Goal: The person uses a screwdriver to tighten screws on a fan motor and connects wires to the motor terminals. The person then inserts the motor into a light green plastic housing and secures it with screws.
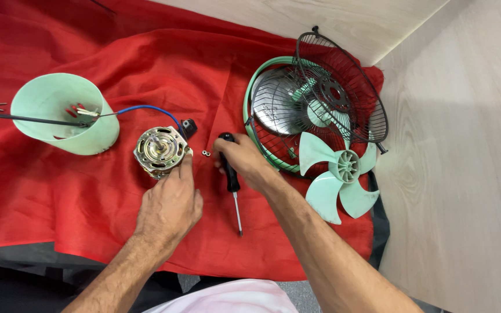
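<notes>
The left hand [168, 203] rests fingertips against the round metal fan motor [160, 150] lying on the red cloth [88, 191], fingers loosely curled, gripping nothing. The right hand [244, 162] closes around the black-handled screwdriver [231, 177], hiding most of its handle. Two small metal nuts [206, 153], hard to make out, lie between motor and screwdriver.

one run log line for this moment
left hand: fingers on fan motor | right hand: holds black-handled screwdriver, tip toward person | small nuts between hands | surface: red cloth
</notes>
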